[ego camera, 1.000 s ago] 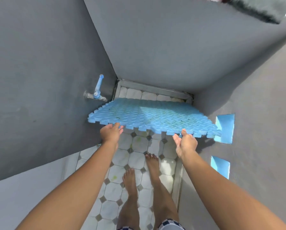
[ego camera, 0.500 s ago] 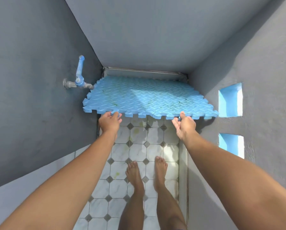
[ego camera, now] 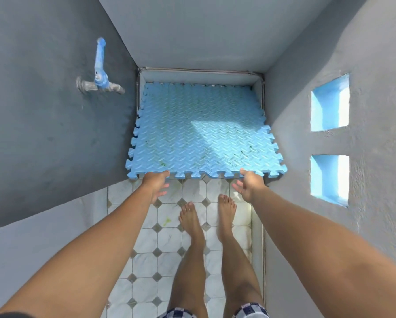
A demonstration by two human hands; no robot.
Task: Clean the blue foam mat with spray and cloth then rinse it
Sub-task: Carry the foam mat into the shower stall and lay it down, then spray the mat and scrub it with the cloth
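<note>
The mat (ego camera: 201,131) lies low in the narrow tiled bay, far edge down near the back wall, near edge at both hands; the left hand (ego camera: 156,184) and right hand (ego camera: 249,183) have fingers spread loose, thumbs touching its toothed edge, gripping nothing. It may wedge crooked between the side walls or buckle, since it nearly fills the bay, and the tap (ego camera: 99,82) sits off to the left, so rinse water might miss it. A second earlier both hands gripped it, raised and level; now it is lower and let go.
</note>
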